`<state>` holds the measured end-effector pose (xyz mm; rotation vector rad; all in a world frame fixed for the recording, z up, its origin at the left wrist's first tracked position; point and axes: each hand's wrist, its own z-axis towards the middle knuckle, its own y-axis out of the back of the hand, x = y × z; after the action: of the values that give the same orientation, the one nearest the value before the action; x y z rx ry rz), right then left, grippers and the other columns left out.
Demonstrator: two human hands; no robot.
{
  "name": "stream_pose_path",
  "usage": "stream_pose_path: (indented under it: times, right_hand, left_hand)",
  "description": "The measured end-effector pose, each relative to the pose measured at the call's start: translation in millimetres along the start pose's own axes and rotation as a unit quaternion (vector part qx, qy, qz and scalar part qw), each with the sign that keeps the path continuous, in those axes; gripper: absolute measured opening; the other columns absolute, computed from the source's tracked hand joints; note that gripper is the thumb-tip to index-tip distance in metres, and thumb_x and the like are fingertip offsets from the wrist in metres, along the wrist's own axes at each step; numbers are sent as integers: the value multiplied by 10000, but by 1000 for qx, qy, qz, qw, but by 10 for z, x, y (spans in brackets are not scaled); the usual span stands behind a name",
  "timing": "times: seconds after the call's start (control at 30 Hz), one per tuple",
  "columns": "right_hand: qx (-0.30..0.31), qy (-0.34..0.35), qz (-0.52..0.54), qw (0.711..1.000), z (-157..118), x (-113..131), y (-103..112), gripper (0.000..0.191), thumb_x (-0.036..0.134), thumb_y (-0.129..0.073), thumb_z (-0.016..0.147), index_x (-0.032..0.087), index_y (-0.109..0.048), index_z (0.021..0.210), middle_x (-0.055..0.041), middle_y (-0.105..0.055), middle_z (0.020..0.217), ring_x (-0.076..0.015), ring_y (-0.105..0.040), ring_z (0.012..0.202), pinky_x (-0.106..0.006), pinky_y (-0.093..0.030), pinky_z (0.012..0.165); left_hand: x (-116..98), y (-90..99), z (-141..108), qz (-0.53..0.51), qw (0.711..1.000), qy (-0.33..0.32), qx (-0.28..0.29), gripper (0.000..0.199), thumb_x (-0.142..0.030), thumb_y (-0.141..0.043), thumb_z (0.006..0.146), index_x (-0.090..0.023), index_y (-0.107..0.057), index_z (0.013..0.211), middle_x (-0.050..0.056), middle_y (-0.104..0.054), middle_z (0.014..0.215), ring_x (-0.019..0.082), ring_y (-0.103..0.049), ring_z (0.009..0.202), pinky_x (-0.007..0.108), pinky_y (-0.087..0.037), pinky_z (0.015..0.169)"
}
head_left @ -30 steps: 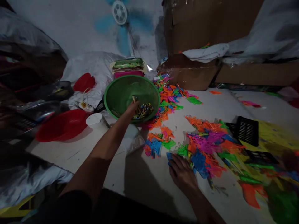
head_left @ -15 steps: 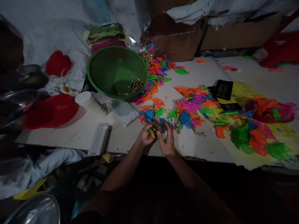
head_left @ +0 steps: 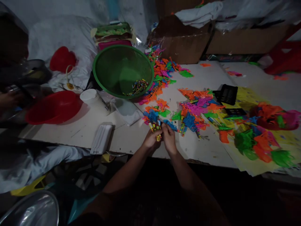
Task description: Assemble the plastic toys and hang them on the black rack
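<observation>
My left hand [head_left: 151, 139] is closed around a bunch of small yellow battery-like cylinders [head_left: 157, 128], several of them standing up past the fingers with shiny ends. Against the bunch, my right hand [head_left: 169, 138] has its fingers curled and pinched together; what they grip is hidden. Just beyond both hands lie blue plastic pieces [head_left: 152, 115], and another multicoloured pile [head_left: 190, 119] of thin plastic pieces with a few yellow cylinders is to the right. More such cylinders [head_left: 139, 86] rest in the large green basin [head_left: 100, 83].
Left of me are a red basin [head_left: 42, 117], a white tub [head_left: 94, 100] and a white slotted box [head_left: 101, 139] at the table edge. A blurred co-worker's hand [head_left: 10, 99] is at far left. Black trays [head_left: 228, 94] and heaped plastic pieces [head_left: 263, 144] lie to the right.
My right hand has gone from spread fingers to a pinch against the bunch. The cylinders now stand more upright in my left hand. A co-worker's hand has appeared at the left edge.
</observation>
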<state>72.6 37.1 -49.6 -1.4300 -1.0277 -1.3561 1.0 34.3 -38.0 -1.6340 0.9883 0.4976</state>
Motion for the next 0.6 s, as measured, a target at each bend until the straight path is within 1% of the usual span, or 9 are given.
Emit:
stream_pose_path:
  times: [0.07,0.13,0.2,0.27,0.3,0.4,0.47,0.53,0.6]
  right_hand:
    - [60,-47,-9,997,89,77,76,349,488,-571,679,180,-647,824,-2,-636,718,-143,-570,656,-261,-464,585]
    - [71,-79,2,994,168,134,146,310,460,-624,632,174,-651,746,21,-604,622,-119,-528,560,-233,-421,513]
    - [28,-80,27,996,212,157,204,279,430,-645,611,164,-649,693,25,-602,613,-108,-526,574,-225,-413,545]
    - [-18,-77,47,996,208,151,253,261,413,-649,606,158,-648,663,19,-619,633,-109,-543,619,-232,-421,606]
    - [-28,-79,50,995,191,142,272,261,414,-645,610,158,-649,656,14,-628,640,-113,-552,635,-240,-426,631]
    - [-5,-87,33,996,114,111,303,279,431,-637,618,161,-669,684,-11,-662,684,-138,-586,681,-276,-446,687]
    - [15,-80,6,997,75,90,294,301,449,-620,635,168,-683,722,-31,-680,752,-160,-606,734,-302,-463,715]
    - [29,-70,-40,996,61,69,270,313,463,-579,675,177,-689,737,-50,-682,854,-185,-615,801,-339,-477,747]
    - [63,-35,-111,991,61,57,249,315,450,-530,721,183,-693,754,-68,-666,953,-215,-599,916,-394,-457,837]
  left_hand:
    - [-9,109,27,-4,996,78,42,251,-151,-650,585,-115,-581,824,14,-627,635,134,-601,569,259,-450,596]
    - [-32,195,29,-30,987,141,66,221,-126,-630,617,-110,-585,832,32,-637,645,133,-605,557,259,-454,590]
    - [-73,246,8,-74,979,174,76,242,-110,-588,662,-121,-582,904,59,-666,746,161,-640,656,289,-474,661]
    - [-118,272,-17,-114,972,189,86,272,-104,-544,700,-132,-568,969,79,-676,850,195,-652,773,343,-473,760]
    - [-133,281,-27,-127,968,193,94,277,-102,-526,712,-131,-563,985,88,-675,885,209,-650,814,373,-462,806]
    - [-126,307,-29,-137,959,213,125,272,-97,-503,729,-113,-561,995,108,-673,909,236,-642,869,438,-416,891]
    - [-88,317,-15,-134,956,220,137,265,-97,-504,735,-106,-567,992,108,-675,892,237,-644,862,450,-399,909]
    - [-45,311,3,-128,958,222,131,221,-108,-516,747,-99,-587,956,98,-679,833,214,-655,786,426,-417,891]
    - [-13,285,19,-113,964,214,111,150,-121,-538,758,-94,-607,889,76,-672,737,170,-649,667,361,-460,821]
